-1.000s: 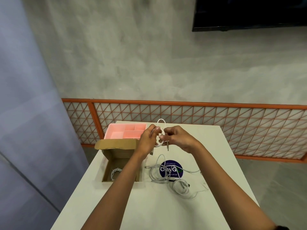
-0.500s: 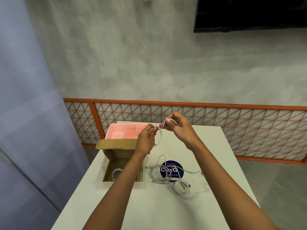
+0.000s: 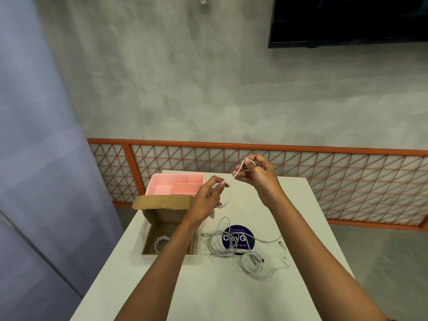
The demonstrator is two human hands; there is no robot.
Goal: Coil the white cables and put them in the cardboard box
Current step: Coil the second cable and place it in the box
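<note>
My left hand (image 3: 208, 198) holds a small coil of white cable (image 3: 228, 198) above the table, just right of the open cardboard box (image 3: 150, 237). My right hand (image 3: 257, 174) is raised a little higher and to the right, pinching the free end of that same cable (image 3: 239, 170). A coiled white cable (image 3: 161, 242) lies inside the box. Several loose white cables (image 3: 250, 258) are tangled on the table to the right of the box, partly over a round blue sticker (image 3: 238, 237).
A pink compartment tray (image 3: 162, 181) stands behind the box at the table's far left. The white table (image 3: 208, 293) ends at an orange lattice railing (image 3: 324, 177). A dark screen (image 3: 347, 19) hangs on the grey wall.
My right hand has lifted up and to the right, drawing the cable end away from the coil. My left hand stays in place with the coil.
</note>
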